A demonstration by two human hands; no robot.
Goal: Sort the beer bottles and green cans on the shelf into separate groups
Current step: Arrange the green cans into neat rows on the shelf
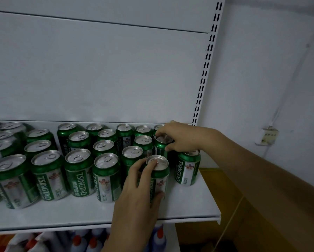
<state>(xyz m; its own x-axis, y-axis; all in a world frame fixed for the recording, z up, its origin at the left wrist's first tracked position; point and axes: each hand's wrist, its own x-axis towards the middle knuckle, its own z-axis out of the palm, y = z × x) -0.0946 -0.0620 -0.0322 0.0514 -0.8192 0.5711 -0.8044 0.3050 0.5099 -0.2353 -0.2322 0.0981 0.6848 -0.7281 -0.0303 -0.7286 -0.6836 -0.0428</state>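
Many green aluminium cans with silver pull-tab lids [49, 171], lettered TSINGTAO in white, stand upright in rows on the white metal shelf [80, 213]. Reaching up, the left hand [141, 190] wraps its fingers round a front-row green can [159, 177]. The outstretched right hand [179, 139] pinches the dark round top of a green container [160, 148], can or bottle unclear. A lone TSINGTAO can [188, 170] stands under that wrist.

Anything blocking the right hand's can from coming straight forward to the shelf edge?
Yes: the front can, gripped by the left hand, stands directly before the rear can in the right hand. A lone can stands front-right.
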